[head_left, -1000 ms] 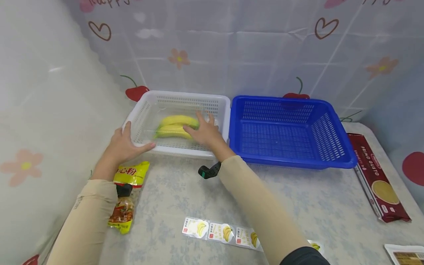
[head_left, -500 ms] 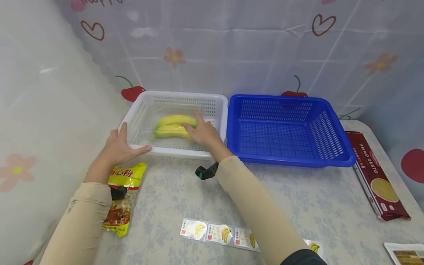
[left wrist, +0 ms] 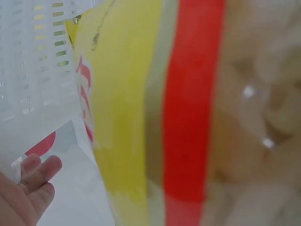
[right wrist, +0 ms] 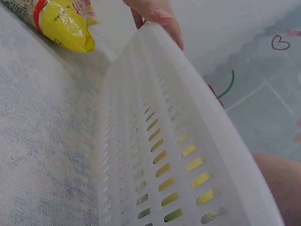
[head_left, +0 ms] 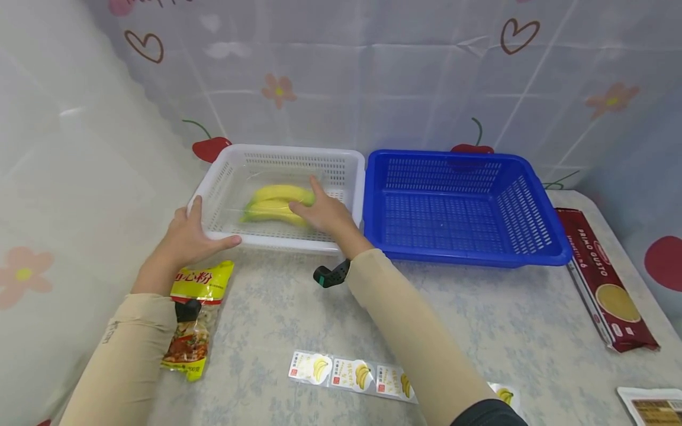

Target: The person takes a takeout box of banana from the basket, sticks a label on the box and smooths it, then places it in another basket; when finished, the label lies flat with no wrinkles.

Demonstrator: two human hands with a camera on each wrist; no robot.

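Observation:
A white perforated plastic basket (head_left: 245,239) holds yellow bananas (head_left: 274,194) under a clear plastic cover or box (head_left: 266,176). My left hand (head_left: 183,239) grips the basket's front left corner, thumb along the front rim and fingers at the left side. The right wrist view shows the thumb of that left hand (right wrist: 157,14) over the rim. Reaching over the basket's front right part, my right hand (head_left: 330,214) rests at the right end of the bananas. Its index finger is straight and its thumb lies over the fruit; the other fingers are mostly hidden.
To the right stands a blue basket (head_left: 463,258). A yellow food bag (head_left: 199,319) lies by the left wrist. A strip of banana labels (head_left: 351,376) lies in front, partly under the right sleeve. A dark red spaghetti pack (head_left: 607,278) and another packet (head_left: 652,408) lie at right.
The right hand's fingers have drawn closer together, with the index finger still extended at the package. The left hand keeps its hold on the basket corner. The head view has shifted slightly.

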